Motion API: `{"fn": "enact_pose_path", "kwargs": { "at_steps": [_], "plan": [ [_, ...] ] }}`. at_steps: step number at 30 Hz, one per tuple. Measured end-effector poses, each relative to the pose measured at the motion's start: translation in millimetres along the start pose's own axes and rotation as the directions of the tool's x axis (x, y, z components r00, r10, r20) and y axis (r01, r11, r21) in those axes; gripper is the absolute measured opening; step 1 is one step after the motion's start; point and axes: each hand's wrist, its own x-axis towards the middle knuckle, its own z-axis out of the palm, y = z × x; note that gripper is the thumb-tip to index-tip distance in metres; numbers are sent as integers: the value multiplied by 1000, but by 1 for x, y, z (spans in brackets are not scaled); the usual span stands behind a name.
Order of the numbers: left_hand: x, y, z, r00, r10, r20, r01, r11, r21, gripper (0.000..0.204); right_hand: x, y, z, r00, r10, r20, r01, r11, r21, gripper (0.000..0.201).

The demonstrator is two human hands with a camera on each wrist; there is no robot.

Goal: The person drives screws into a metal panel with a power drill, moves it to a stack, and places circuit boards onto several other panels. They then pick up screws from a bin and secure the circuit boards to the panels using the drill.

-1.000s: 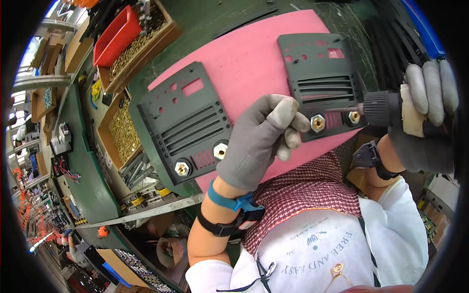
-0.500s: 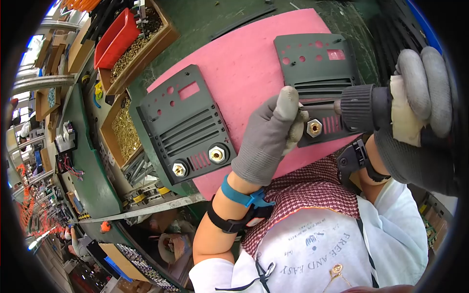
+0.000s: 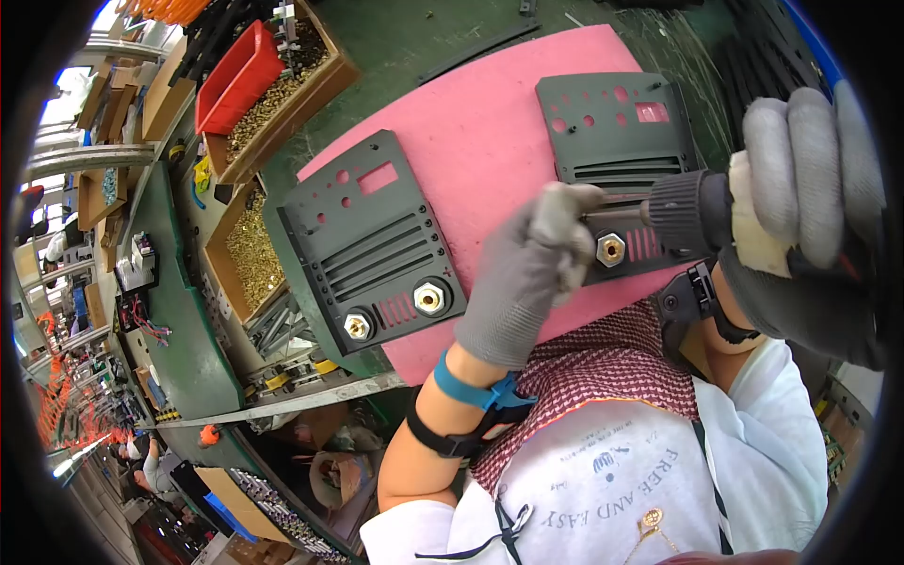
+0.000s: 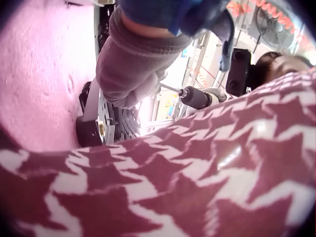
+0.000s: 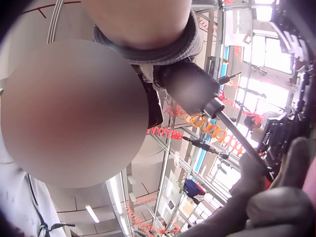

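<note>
My gloved right hand [image 3: 815,202] grips an electric screwdriver [image 3: 686,213], its handle wrapped in pale tape. The long bit [image 3: 621,199] points left, over the right-hand black panel [image 3: 612,137]. At the bit's tip, my gloved left hand [image 3: 527,278] has its thumb and fingers pinched together; whatever small part they hold is hidden. A brass fitting with a hex nut [image 3: 611,250] sits in that panel just below the bit. The left-hand panel [image 3: 363,250] carries two such fittings, one a nut [image 3: 430,299] near its corner. In the left wrist view the screwdriver [image 4: 195,98] meets the fingers.
Both panels lie on a pink foam sheet [image 3: 471,113] over the green bench. To the left stand wooden boxes of brass parts [image 3: 247,259] and a red bin [image 3: 240,80]. Dark strips [image 3: 753,104] lie at the far right.
My left hand has shifted from the right panel's lower edge up to the bit's tip. The screwdriver has moved left towards it. The panels stay in place.
</note>
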Motion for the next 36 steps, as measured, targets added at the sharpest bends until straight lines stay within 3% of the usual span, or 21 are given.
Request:
{"fn": "enact_pose_path", "kwargs": {
  "at_steps": [1, 2, 3, 5, 6, 9, 12, 15, 21, 25, 28, 31, 34, 36],
  "plan": [
    [-3, 2, -1, 986, 10, -165, 12, 991, 136, 58, -3, 0, 2, 992, 118, 43, -106, 971, -214, 11],
    [-1, -8, -7, 971, 110, -214, -58, 970, 236, 59, 7, 9, 23, 997, 48, -66, -43, 996, 76, 12],
    [-3, -17, -4, 971, 103, -214, -52, 972, 230, 59, 10, 17, 29, 996, 6, -86, 12, 978, 209, 11],
    [-6, -39, 11, 950, 205, -237, -70, 876, 478, 61, 12, 26, 31, 996, -5, -87, 27, 967, 254, 15],
    [-2, -46, 9, 958, 190, -215, -61, 867, 494, 65, 13, 30, 33, 996, 5, -88, 19, 964, 265, 18],
    [1, -48, 7, 963, 115, -245, -15, 926, 377, 61, 13, 43, 37, 983, -89, -160, 117, 977, 178, 15],
    [1, -51, 8, 954, 138, -266, -30, 926, 376, 57, 18, 46, 35, 999, 29, -26, -28, 999, 38, 13],
    [0, -53, 7, 952, 148, -267, -39, 926, 375, 55, 18, 59, 36, 983, -177, -52, 184, 963, 195, 15],
    [-1, -48, 9, 951, 131, -281, -23, 934, 357, 53, 20, 54, 51, 982, -81, -169, 127, 950, 284, 16],
    [1, -50, 9, 945, 145, -294, -51, 951, 306, 53, 26, 56, 52, 996, 83, 28, -86, 989, 117, 16],
    [-1, -47, 10, 946, 118, -302, -30, 960, 280, 54, 25, 62, 56, 999, -9, -53, 19, 979, 201, 18],
    [0, -48, 7, 943, 150, -298, -56, 952, 300, 53, 30, 56, 61, 999, 48, -19, -46, 993, 108, 18],
    [0, -45, 3, 963, 106, -249, -42, 968, 247, 55, 29, 59, 59, 1000, 28, -2, -27, 988, 152, 17],
    [-6, -32, -5, 990, 69, -123, -46, 982, 184, 55, 25, 61, 61, 1000, 19, 1, -19, 984, 177, 16]
  ]
}}
